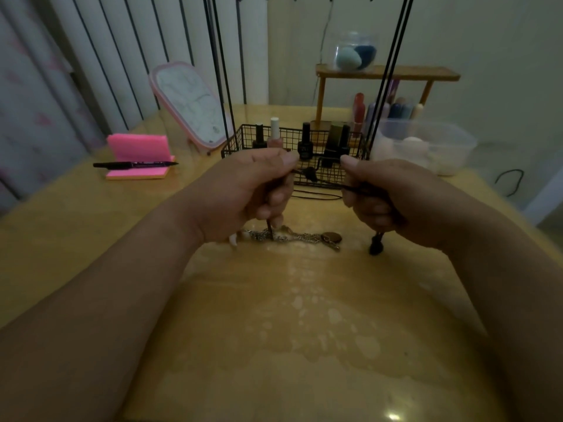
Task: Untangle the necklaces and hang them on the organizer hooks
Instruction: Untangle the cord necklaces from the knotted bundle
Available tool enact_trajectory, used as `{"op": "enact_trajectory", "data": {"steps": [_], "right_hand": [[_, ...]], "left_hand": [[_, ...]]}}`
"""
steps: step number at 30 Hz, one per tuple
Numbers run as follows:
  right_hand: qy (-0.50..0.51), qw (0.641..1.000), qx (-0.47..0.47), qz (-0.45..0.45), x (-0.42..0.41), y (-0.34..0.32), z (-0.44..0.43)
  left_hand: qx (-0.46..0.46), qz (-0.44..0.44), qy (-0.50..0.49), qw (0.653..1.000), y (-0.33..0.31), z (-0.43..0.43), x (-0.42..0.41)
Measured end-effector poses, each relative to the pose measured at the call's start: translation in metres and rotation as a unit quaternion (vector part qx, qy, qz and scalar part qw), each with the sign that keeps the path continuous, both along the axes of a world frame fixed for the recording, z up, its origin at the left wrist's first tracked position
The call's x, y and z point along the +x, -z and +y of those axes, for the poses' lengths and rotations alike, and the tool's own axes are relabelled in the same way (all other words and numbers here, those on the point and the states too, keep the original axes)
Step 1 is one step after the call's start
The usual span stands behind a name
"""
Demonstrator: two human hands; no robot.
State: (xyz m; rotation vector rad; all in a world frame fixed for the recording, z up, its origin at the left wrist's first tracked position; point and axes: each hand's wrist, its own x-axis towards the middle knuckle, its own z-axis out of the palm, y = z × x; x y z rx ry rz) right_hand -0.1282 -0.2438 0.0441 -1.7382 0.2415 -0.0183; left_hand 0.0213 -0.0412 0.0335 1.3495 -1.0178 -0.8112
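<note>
Your left hand [259,190] and right hand [380,196] are raised just in front of the black wire basket [234,138], on the side nearest you. The fingers of both hands are curled tight around the thin black cord necklace [316,196], each thumb pressed on top. A short length of the cord, with a knot in it, runs between the two fists in front of the basket wall. One stiff end sticks out below your left hand. A dark knotted end [376,243] hangs below your right hand.

The silver metal chain necklace [292,237] lies in a bunched line on the glossy yellow wooden bench [304,315], nearer to you than the basket and beneath your left hand. The cord end touches or crosses it. A round brown pendant [333,237] rests at the chain's right end.

The basket holds upright nail polish bottles [304,141]. Thin black metal rods [219,71] rise from both ends of the basket and run out of view at the top.

Left of the basket lies a pink notepad [137,147] with a black marker [135,164] across it.
</note>
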Motion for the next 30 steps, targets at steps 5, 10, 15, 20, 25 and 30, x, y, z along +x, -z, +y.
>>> {"op": "enact_trajectory", "data": {"steps": [5,10,15,20,25,30], "right_hand": [[-0.005,0.999,-0.032,0.003,-0.008,-0.006,-0.016],[-0.043,0.994,-0.081,0.058,-0.008,-0.004,-0.011],[-0.087,0.977,-0.189,0.033,0.000,0.004,0.015],[-0.040,0.988,-0.151,-0.015,0.007,0.012,0.020],[0.036,0.994,-0.099,-0.035,0.008,0.014,0.011],[-0.006,0.995,-0.096,-0.014,0.009,0.016,0.017]], "left_hand": [[0.009,0.097,0.029,0.995,0.003,0.001,0.009],[0.028,0.092,0.079,0.992,0.005,0.003,0.013],[0.029,0.049,0.054,0.997,0.006,0.000,0.006],[0.034,0.051,0.018,0.998,0.008,-0.004,0.002],[0.061,0.039,-0.038,0.997,0.011,-0.005,0.007],[0.037,0.054,-0.036,0.997,0.010,-0.006,0.006]]}}
